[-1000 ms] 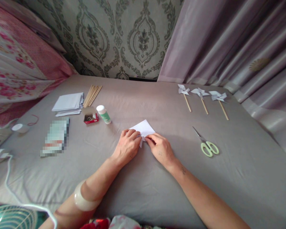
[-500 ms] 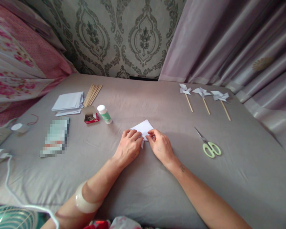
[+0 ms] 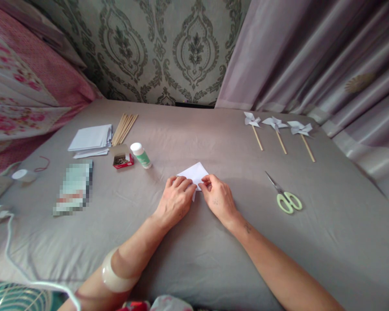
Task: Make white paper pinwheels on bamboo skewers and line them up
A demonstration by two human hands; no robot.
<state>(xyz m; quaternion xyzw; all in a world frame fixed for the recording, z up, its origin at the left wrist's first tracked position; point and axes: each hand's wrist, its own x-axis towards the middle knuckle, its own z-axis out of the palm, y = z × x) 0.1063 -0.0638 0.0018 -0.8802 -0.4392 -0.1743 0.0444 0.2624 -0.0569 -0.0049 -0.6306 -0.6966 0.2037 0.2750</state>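
Working close together in the middle of the surface (image 3: 197, 250), both hands are on one piece of folded white paper (image 3: 194, 171), whose pointed corner shows beyond the fingers. The left hand (image 3: 176, 196) lies palm down across the left and near part of this paper, with fingers bent side by side, I think so that it does not slide. The right hand (image 3: 218, 196) has its thumb and forefinger near each other at the right edge, probably because a small fold needs the tips and not the palm. Whether either hand really clamps a layer I cannot tell, since the fingers cover it. The flat cloth below seems to give a support to press against. To the left, beyond the left hand, stand or lie a glue stick (image 3: 141, 155), its cap on, and a red box (image 3: 123, 160), open perhaps so that its small pieces can be taken easily. Behind them are wooden sticks (image 3: 125, 128) in a loose bundle and a paper stack (image 3: 90, 138). On the right, the scissors (image 3: 279, 190) have their handles toward the person, which makes them convenient to grasp. Farther back, three paper pinwheels (image 3: 275, 124) lie in a row, well apart from the arms, maybe to protect the blades from crushing.
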